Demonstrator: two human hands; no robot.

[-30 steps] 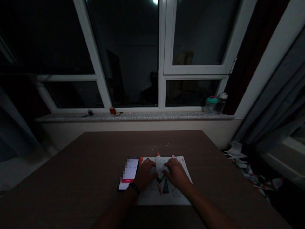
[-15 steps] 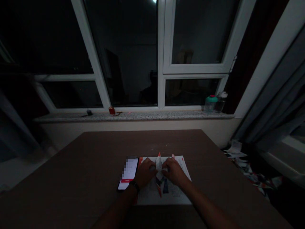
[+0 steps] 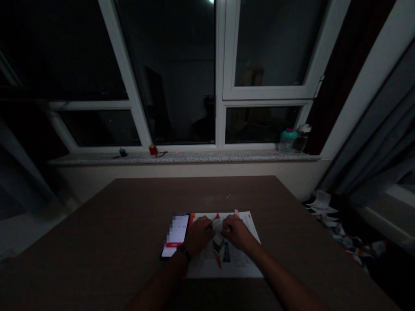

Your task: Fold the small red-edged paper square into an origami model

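A folded piece of printed paper (image 3: 217,247), narrow and pointed with red-orange tips, is upright between my two hands. My left hand (image 3: 199,233), with a dark band on its wrist, pinches the paper's left side with curled fingers. From the right, my right hand (image 3: 236,232) pinches its other side. Fingers partly hide the paper's middle. Beneath it lies an open printed booklet or sheet (image 3: 241,271) with an orange left edge. A lit phone (image 3: 177,233) lies just left of my left hand. Something small and pink (image 3: 236,213) pokes out behind my right hand.
The brown table (image 3: 113,242) reaches toward a granite windowsill (image 3: 201,157). On the sill stand a red jar (image 3: 153,150), a small dark bottle (image 3: 122,152), a teal-lidded bottle (image 3: 288,141) and a clear bottle (image 3: 302,139). Loose papers (image 3: 337,233) are piled beyond the table's right side.
The folded paper's far tip sits lower and nearer to me, and its middle looks more spread. My fingers have curled and shifted slightly on it. The phone and booklet stay put.
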